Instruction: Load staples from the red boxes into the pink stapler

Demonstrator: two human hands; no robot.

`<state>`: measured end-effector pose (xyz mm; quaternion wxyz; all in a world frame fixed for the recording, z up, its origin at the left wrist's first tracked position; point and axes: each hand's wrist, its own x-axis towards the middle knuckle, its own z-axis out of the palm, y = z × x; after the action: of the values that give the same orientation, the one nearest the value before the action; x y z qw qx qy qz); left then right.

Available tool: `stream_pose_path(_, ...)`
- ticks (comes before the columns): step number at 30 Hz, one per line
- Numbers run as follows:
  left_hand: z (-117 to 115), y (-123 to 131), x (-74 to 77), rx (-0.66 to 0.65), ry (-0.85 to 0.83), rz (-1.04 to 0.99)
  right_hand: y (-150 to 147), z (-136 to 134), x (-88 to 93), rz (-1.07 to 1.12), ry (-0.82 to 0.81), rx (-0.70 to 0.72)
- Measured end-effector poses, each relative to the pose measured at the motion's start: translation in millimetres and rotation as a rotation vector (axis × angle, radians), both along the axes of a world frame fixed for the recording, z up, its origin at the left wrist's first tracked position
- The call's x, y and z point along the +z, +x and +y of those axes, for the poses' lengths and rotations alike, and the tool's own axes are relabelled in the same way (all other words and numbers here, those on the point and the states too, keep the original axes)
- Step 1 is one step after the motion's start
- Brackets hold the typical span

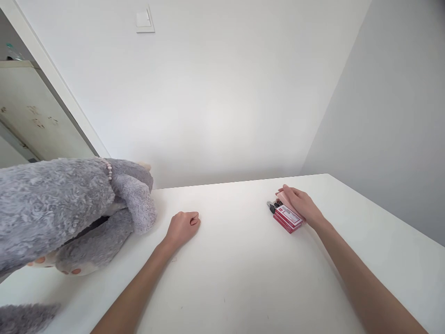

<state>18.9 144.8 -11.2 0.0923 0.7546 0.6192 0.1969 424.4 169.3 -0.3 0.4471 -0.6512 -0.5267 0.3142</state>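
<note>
My left hand (183, 227) rests on the white table (236, 260) as a closed fist, with nothing visible in it. My right hand (299, 202) is curled over a pale pink flat thing (285, 201), its fingers bent round the far end; the hand hides much of that thing, so its kind does not show. Just in front lie red-and-white small boxes (288, 217) with a printed label, stacked and touching the pink thing. A black key (271, 207) with a metal tip sticks out at their left side, partly covered.
A big grey plush toy (69, 199) with a pink bead necklace takes up the table's left side. Behind the table stands a white wall (222, 93) with a light switch (143, 19). A grey wall (392, 120) is at the right, a pale cabinet (38, 106) far left.
</note>
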Motion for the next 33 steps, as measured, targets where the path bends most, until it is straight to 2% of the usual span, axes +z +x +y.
stream_pose_path(4,-1,1,0.3,-0.004,-0.01,-0.002,-20,-5,-2.6,0.193,-0.023,0.123)
stream_pose_path(11,-2,1,-0.9,-0.01,-0.008,0.014,-77,-17,-16.3,0.466,-0.058,0.287)
stream_pose_path(18,-6,7,0.2,-0.035,-0.006,0.043,-98,-32,-26.3,0.474,-0.047,0.41)
stream_pose_path(24,-16,30,0.6,-0.092,-0.021,0.028,-112,-42,-27.0,0.514,-0.073,0.479)
stream_pose_path(28,-23,45,2.9,-0.169,0.05,-0.104,-116,-48,-24.5,0.502,-0.072,0.524)
stream_pose_path(31,-27,49,4.3,-0.368,0.152,-0.119,-117,-52,-21.6,0.509,-0.089,0.558)
stream_pose_path(33,-27,48,4.1,-0.454,0.201,-0.086,-116,-53,-21.0,0.512,-0.096,0.574)
